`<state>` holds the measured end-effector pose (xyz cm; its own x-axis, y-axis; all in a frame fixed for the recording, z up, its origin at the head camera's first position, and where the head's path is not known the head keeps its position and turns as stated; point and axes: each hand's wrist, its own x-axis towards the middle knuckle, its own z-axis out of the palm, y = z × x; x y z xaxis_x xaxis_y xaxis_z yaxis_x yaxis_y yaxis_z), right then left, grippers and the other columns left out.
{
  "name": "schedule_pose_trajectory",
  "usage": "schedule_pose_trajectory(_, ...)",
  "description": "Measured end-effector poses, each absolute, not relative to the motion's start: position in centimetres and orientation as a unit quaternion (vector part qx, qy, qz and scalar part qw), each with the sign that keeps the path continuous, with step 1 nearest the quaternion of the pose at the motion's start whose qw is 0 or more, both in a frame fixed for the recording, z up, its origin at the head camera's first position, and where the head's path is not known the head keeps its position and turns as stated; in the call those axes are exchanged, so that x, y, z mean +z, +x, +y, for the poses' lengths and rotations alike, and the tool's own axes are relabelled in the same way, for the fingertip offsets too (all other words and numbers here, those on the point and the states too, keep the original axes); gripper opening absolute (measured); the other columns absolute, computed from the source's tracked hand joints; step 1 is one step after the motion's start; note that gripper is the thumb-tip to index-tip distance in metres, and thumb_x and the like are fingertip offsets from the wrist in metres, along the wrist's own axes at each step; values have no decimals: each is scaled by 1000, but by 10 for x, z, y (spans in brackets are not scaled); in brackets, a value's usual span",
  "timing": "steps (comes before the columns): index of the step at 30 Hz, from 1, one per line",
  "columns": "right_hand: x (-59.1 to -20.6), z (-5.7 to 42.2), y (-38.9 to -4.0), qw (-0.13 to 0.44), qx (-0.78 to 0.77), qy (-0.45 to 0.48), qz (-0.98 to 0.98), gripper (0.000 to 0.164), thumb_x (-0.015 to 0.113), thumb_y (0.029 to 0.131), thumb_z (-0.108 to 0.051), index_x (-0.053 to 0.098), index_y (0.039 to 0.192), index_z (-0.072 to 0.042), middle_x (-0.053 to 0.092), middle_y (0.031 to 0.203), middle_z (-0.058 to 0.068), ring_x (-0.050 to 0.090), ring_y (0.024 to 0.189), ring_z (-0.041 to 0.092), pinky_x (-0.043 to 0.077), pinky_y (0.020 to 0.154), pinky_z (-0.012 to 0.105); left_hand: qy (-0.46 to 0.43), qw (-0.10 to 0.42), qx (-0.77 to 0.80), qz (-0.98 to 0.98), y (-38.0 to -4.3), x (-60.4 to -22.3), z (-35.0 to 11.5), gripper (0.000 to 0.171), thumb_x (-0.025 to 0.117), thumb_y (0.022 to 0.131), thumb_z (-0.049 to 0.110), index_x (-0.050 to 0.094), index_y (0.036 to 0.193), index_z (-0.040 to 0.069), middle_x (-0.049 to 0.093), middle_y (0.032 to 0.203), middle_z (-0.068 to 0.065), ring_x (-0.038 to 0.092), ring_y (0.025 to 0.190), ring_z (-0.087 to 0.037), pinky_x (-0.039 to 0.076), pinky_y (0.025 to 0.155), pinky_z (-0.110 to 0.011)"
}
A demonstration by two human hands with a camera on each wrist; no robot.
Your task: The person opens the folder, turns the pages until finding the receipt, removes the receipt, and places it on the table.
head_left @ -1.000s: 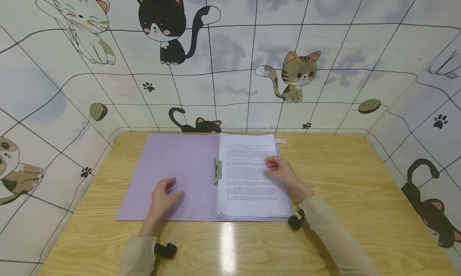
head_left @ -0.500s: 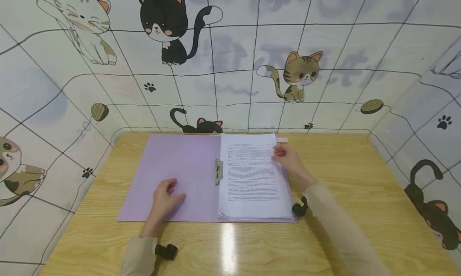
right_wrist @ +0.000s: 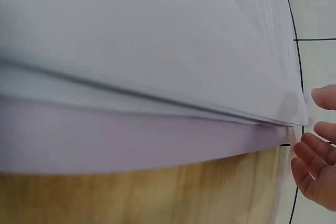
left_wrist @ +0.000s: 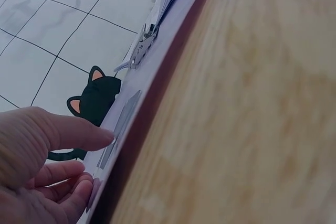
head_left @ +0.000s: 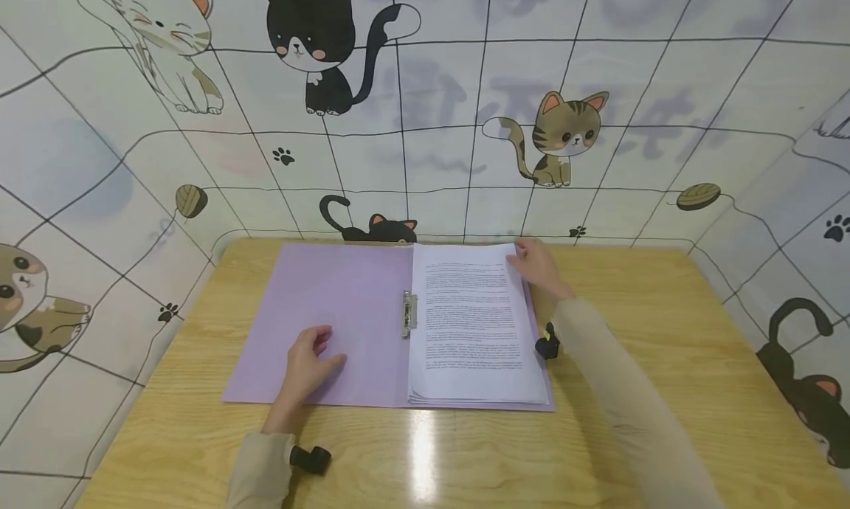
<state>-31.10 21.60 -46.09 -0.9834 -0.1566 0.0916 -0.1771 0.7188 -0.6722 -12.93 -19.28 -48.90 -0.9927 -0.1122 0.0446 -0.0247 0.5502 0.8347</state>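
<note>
A purple folder (head_left: 345, 288) lies spread on the wooden table. A stack of printed paper sheets (head_left: 474, 324) lies on its right side, beside the metal clip (head_left: 406, 314) at the spine. My right hand (head_left: 539, 267) is at the stack's top right corner. In the right wrist view, the thumb and fingers of that hand (right_wrist: 317, 156) stand apart close to the paper corner; whether they touch it I cannot tell. My left hand (head_left: 309, 365) is at the left cover with relaxed fingers, holding nothing. In the left wrist view, its thumb (left_wrist: 86, 134) is near the cover's surface.
Wooden tabletop (head_left: 637, 332) extends around the folder. Behind it and at both sides rises a white wall covering (head_left: 438, 155) with cat drawings. A black wrist camera (head_left: 311, 460) is at the left sleeve, another black camera (head_left: 547, 342) at the right.
My right hand has moved up along the stack's right edge, from the middle to the top corner, now covering the pink tab. My left hand has stayed in place on the cover.
</note>
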Motion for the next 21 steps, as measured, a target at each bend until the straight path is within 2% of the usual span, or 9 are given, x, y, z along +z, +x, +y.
schedule_pose_trajectory(5, -456, 211, -318, -12, 358, 80, -930, 52, 52, 92, -11, 37, 136, 10, 44, 131, 30, 45, 116, 41, 37, 98, 51, 34, 48, -462, -885, -128, -488, -192, 52, 71, 70, -9, 49, 117, -15, 50, 117, -29, 51, 112, -41, 43, 96, -42)
schedule_pose_trajectory(8, -454, 209, -320, -6, 341, 87, -936, 52, 53, 91, -10, 38, 137, 10, 47, 126, 31, 47, 110, 40, 39, 95, 50, 32, 50, -457, -887, -129, -489, -192, 52, 71, 70, -9, 50, 117, -14, 50, 117, -29, 51, 112, -40, 44, 95, -42)
schedule_pose_trajectory(11, -452, 206, -320, 1, 321, 88, -943, 51, 54, 90, -9, 40, 135, 9, 51, 115, 29, 47, 98, 36, 41, 86, 46, 31, 52, -455, -888, -129, -490, -192, 52, 72, 70, -8, 50, 117, -14, 50, 117, -28, 52, 111, -40, 44, 95, -42)
schedule_pose_trajectory(15, -448, 203, -322, 3, 301, 84, -950, 46, 53, 90, -9, 46, 130, 11, 51, 108, 27, 45, 94, 33, 40, 82, 45, 31, 54, -457, -887, -129, -490, -193, 51, 71, 70, -8, 50, 116, -14, 50, 117, -28, 52, 110, -40, 44, 95, -42)
schedule_pose_trajectory(21, -447, 201, -324, 14, 293, 86, -952, 34, 53, 89, -6, 54, 118, 13, 52, 114, 28, 47, 100, 36, 41, 88, 48, 34, 53, -457, -887, -129, -491, -193, 51, 71, 70, -8, 50, 116, -14, 50, 117, -28, 52, 110, -40, 44, 95, -42)
